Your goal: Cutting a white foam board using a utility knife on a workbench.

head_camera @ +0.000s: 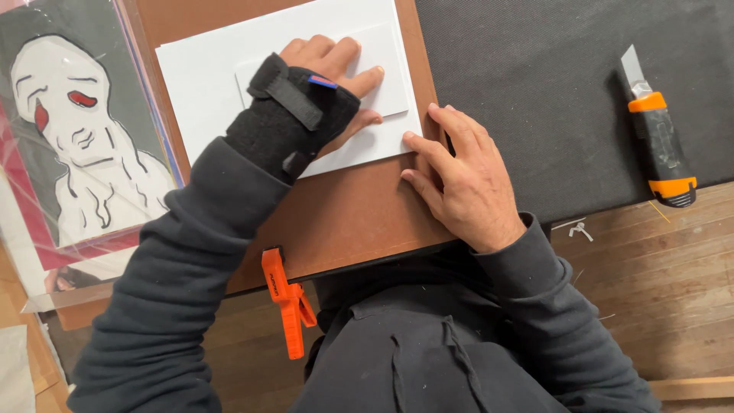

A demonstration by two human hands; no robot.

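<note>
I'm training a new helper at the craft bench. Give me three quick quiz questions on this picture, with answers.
1. True or false: the left hand wears a black wrist brace.
2. Where does the right hand rest: A on the knife, B at the white paper's corner, C on the clamp?
3. What colour is the clamp?

Key: 1 true; 2 B; 3 orange.

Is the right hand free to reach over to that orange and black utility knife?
Probably yes. The right hand rests on the corner of the white paper holding nothing, and only bare dark mat lies between it and the utility knife to its right.
</note>
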